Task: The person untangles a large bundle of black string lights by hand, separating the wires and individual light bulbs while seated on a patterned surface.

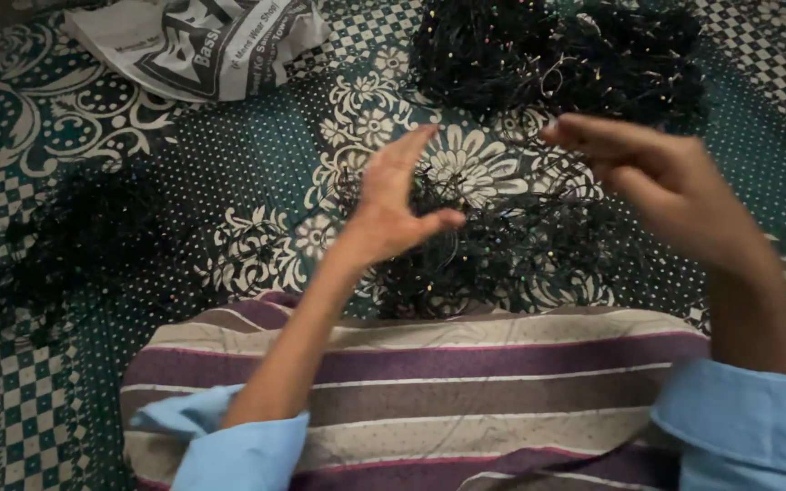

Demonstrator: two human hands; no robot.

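Note:
My left hand (393, 205) is raised over a loose tangle of thin black threads (493, 250) dotted with tiny coloured beads, its fingers straight and apart, thumb out; it holds nothing I can make out. My right hand (652, 177) hovers to the right at about the same height, blurred, fingers curled toward the left; whether a thread runs between its fingertips is unclear. Both hands are above the threads, just beyond my lap, which is covered by purple and beige striped cloth (429, 382).
A bigger heap of the same black beaded threads (566, 55) lies at the top. Another dark pile (84, 236) sits at the left. A crumpled printed plastic bag (202, 45) lies top left. All rest on a green and white patterned sheet (256, 182).

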